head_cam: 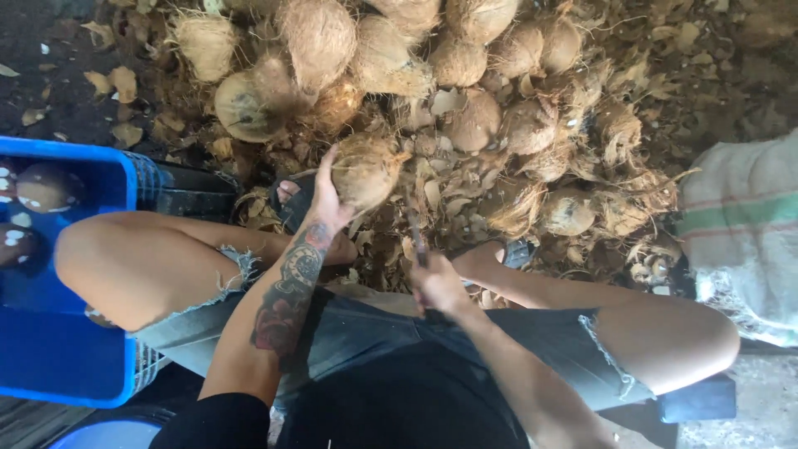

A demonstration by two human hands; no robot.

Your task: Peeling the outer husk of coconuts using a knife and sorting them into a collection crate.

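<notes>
Head camera looks down on a seated person with knees spread, working over a heap of husked coconuts on the ground. Left hand [326, 199] reaches forward with its fingers spread wide around the near side of a fibrous coconut [366, 170], which sits at the front edge of the pile [432, 75], just beyond the sandalled foot [291, 199]. Right hand [436, 283] is closed around the handle of a knife [416, 237] whose blade points up toward that coconut but stands apart from it. Judging from how things lie, the work is partway along: a blue crate [66, 349] at the person's left already holds a few darker, smoother, cleaned nuts [46, 187], while well over a dozen shaggy ones remain stacked ahead, and the ground between the feet is thick with stripped husk scraps [440, 195]. The coconut in hand looks untrimmed, its fibres intact. A pale woven sack [748, 224] lies at the right edge, and its contents cannot be told.
</notes>
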